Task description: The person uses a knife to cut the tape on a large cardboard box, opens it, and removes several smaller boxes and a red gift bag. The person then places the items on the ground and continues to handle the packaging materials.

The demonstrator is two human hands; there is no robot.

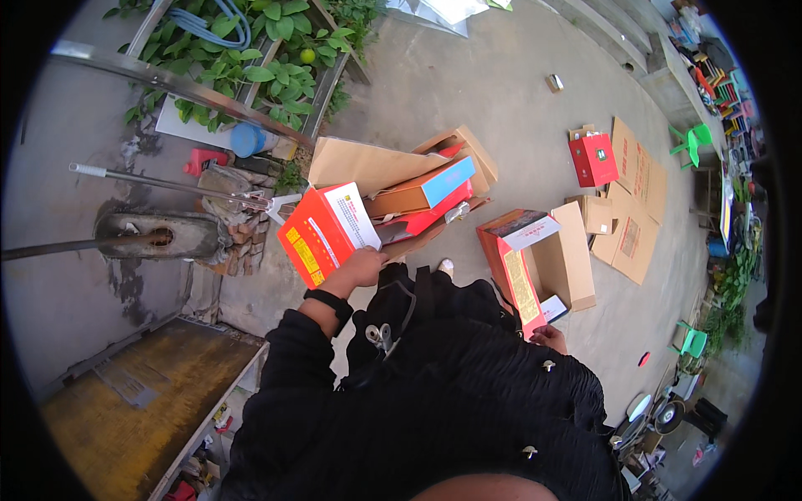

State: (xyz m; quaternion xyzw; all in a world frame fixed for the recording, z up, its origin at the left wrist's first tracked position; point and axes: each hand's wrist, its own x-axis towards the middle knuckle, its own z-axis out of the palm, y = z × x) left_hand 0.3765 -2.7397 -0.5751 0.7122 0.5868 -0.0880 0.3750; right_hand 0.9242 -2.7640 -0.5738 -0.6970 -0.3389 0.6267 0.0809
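My left hand (363,266) grips the lower edge of a large cardboard carton at its red-and-white printed flap (332,235). Inside this carton lie a flat box with a blue side (448,181), red packaging and folded brown cardboard (369,163). On the right, my right hand (549,338) pinches the edge of a red flap with a yellow printed panel. That flap belongs to an opened red cardboard box (514,235), whose brown inside shows and whose plain flap (573,257) stands out to the right.
Flattened cardboard (636,232), a small brown box (595,214) and a red box (593,160) lie farther right on the concrete floor. Bricks (247,241), a long-handled tool (169,181) and a blue bucket (247,139) are at the left. Green plastic chairs (692,144) stand at the far right.
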